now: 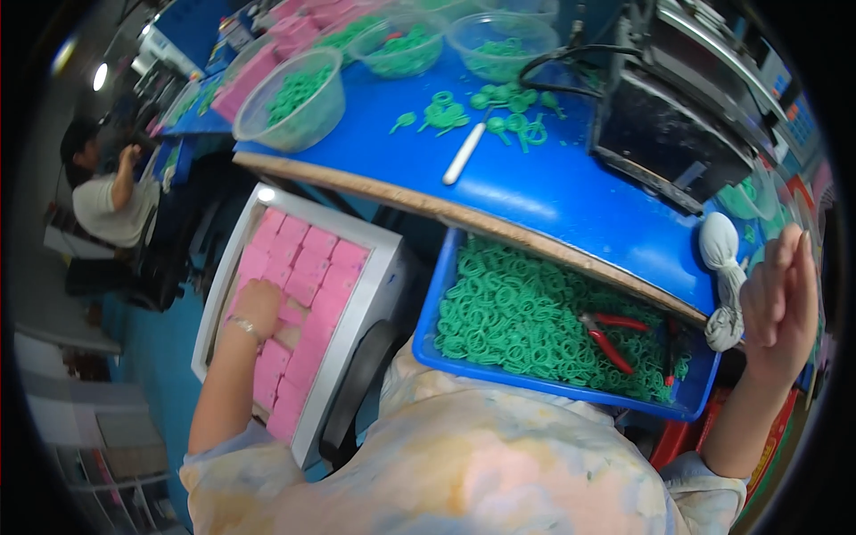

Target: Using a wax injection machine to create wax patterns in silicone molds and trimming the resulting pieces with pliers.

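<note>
My left hand (259, 301) is bent over the pink blocks (312, 278) in a white-rimmed tray (380, 272), its fingers curled on one of them. My right hand (776, 290) is raised at the right with fingers curled together, beside a bundled pale grey cloth item (719, 245); whether it holds anything is hidden. A blue bin (428, 339) of small green plastic rings (504, 312) sits at my lap, with red-handled pliers (611, 343) lying on the rings.
The blue bench (535, 196) holds plastic bowls (290, 134) of green pieces, loose green pieces (446, 116), a white-handled tool (464, 153) and a black metal machine (673, 152) with a cable. A seated person (116, 201) is at the left.
</note>
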`<state>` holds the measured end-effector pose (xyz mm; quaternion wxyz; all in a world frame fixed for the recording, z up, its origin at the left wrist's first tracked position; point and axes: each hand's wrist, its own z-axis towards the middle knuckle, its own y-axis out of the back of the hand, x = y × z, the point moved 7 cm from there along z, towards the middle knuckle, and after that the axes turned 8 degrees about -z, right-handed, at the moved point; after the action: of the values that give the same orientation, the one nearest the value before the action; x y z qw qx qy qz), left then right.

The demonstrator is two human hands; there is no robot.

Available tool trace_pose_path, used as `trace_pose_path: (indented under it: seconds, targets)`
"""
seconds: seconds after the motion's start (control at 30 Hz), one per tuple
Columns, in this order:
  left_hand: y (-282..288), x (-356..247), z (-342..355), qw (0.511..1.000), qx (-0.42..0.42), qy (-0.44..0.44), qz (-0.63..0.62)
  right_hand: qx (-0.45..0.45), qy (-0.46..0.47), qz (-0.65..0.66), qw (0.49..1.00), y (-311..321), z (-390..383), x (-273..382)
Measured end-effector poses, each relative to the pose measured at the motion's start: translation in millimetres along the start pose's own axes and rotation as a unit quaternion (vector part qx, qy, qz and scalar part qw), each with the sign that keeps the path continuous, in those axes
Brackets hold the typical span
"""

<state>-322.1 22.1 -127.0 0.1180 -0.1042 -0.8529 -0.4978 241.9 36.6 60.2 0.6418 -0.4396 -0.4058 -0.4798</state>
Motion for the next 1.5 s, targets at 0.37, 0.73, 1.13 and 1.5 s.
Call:
trace_pose_path:
  seconds: [0.37,0.73,1.13,1.5]
  targets:
    - [225.8,-239.3,-88.0,0.636,-0.283,-0.487,-0.528,0.127,-0.128,0.156,0.971,-115.0,-32.1,-100.5]
    - [226.5,-303.6,-82.0,0.480,0.041,-0.578,-0.659,0.113,-0.035,-0.365,0.923,-79.0,-27.3,-83.2]
    - [210.5,-309.6,-76.4,0.161,0.264,-0.495,-0.812,0.096,-0.213,0.092,0.968,-80.5,-42.0,-88.6]
    - [204.4,-298.1,-55.0,0.016,0.318,-0.382,-0.867,-0.092,0.023,-0.819,0.566,-29.8,3.3,-63.3]
